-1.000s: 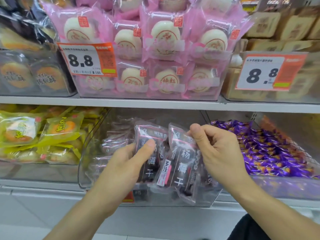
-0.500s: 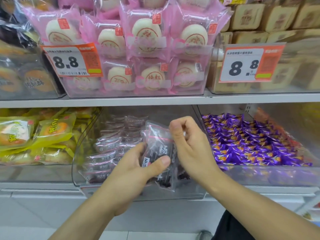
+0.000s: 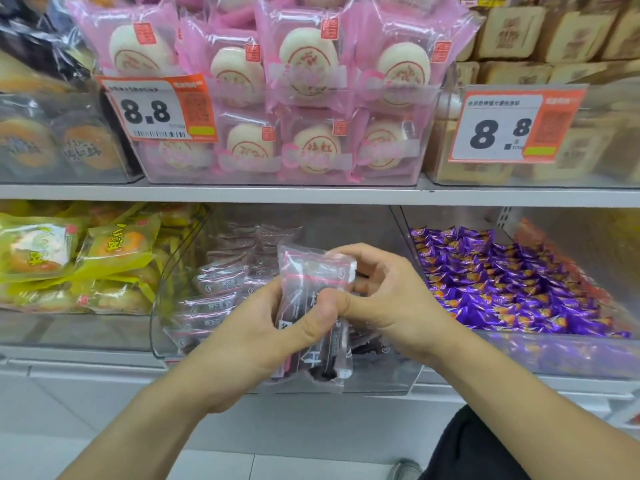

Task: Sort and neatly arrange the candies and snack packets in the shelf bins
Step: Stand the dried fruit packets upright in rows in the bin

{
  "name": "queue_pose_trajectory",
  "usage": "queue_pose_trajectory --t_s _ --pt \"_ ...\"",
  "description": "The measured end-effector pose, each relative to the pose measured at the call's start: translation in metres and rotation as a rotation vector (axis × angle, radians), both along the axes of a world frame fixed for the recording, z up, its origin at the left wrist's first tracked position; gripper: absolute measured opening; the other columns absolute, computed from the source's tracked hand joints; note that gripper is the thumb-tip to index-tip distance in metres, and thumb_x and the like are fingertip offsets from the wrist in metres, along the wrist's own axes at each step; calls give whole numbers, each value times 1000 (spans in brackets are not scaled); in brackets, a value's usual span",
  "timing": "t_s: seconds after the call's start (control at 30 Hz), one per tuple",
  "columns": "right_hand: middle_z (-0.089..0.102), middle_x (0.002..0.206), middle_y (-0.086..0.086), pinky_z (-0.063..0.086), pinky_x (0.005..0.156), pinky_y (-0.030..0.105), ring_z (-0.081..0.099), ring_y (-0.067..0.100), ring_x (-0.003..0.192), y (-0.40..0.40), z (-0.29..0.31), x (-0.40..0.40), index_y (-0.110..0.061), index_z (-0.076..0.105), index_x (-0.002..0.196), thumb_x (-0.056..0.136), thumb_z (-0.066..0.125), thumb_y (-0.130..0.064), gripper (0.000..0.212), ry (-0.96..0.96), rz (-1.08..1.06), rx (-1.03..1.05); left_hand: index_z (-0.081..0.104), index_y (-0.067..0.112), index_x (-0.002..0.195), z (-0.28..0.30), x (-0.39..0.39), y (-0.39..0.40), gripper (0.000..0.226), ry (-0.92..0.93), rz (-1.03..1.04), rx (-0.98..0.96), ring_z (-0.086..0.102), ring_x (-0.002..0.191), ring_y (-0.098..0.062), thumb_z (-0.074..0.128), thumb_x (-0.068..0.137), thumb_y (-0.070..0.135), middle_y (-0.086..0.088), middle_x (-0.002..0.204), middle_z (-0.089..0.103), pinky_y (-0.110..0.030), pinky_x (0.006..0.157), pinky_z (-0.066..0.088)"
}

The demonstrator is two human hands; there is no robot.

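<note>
Clear-wrapped dark packets upright, gripped by left hand, right hand pinching top

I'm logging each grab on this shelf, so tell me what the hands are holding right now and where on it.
Both hands hold a small stack of clear packets of dark snack. The left hand grips its middle, thumb across the front; the right hand grips its upper right edge.

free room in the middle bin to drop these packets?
Free: front right of the clear bin, behind the right hand. Crowded: its left side with stacked dark packets. The purple candy bin is full.
</note>
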State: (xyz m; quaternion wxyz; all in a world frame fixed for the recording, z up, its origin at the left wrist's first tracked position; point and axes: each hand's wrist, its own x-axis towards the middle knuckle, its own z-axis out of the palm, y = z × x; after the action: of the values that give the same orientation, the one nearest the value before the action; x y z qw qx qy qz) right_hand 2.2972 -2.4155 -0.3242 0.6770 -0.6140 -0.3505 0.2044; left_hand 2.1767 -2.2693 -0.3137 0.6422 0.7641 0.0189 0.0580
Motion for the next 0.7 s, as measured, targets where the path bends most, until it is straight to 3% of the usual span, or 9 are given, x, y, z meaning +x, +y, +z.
queue_pose_trajectory --t_s 0.07,0.17,0.23,0.27,0.33,0.43,0.5,0.6,0.7 --pt "73 102 17 56 79 53 62 27 86 4 -2 -2 -19 71 105 63 86 -28 45 22 -10 -28 63 33 116 1 1 -1 47 1 89 71 66 104 0 63 76 56 19 109 72 -10 80 48" --pt "73 95 10 50 63 35 64 19 77 4 5 12 -8 68 111 87 66 -38 39 188 46 -88 69 29 110 9 1 10 41 35 148 71 71 92 -9 68 75 50 10 99 76 -27 81 53" --pt "74 98 12 54 67 31 67 20 78 3 10 33 -2 66 115 97 56 -35 39 298 -18 -165 74 26 101 4 2 27 48 35 287 -10 70 83 -22 77 69 61 2 92 76 -38 77 53" --pt "74 96 13 57 72 32 68 21 79 4 11 45 1 65 115 97 59 -28 34 251 -77 -235 75 25 97 0 4 35 54 42 364 -51 67 81 -33 79 64 66 -4 91 76 -43 79 55" --pt "74 90 9 58 81 35 70 22 81 12 11 73 -1 66 112 91 69 -16 26 -85 -174 -506 76 27 94 -8 6 43 61 58 471 -102 63 84 -43 78 53 72 -11 93 75 -47 83 54" --pt "72 107 0 53 92 30 68 19 99 43 15 105 -16 70 111 85 74 -22 27 -659 -167 -1026 75 20 87 -14 8 50 65 90 582 -133 56 71 -20 82 49 73 9 72 70 -37 70 48" --pt "68 119 -1 51 97 29 65 19 107 67 10 119 -17 68 117 82 77 -29 38 -749 -127 -1191 75 20 93 -16 9 51 63 102 586 -171 65 77 -20 83 51 67 11 78 74 -41 76 53" --pt "61 131 1 50 98 31 60 23 115 91 -13 134 -14 59 131 75 82 -47 70 -702 -7 -1266 76 22 93 -19 10 50 57 112 589 -192 70 96 -23 83 56 63 7 88 77 -42 86 54" --pt "56 138 2 49 99 34 58 26 118 101 -29 147 -10 52 139 80 77 -47 75 -732 49 -1369 76 23 92 -25 11 52 61 131 564 -197 70 93 -27 83 53 69 0 92 77 -47 91 53"
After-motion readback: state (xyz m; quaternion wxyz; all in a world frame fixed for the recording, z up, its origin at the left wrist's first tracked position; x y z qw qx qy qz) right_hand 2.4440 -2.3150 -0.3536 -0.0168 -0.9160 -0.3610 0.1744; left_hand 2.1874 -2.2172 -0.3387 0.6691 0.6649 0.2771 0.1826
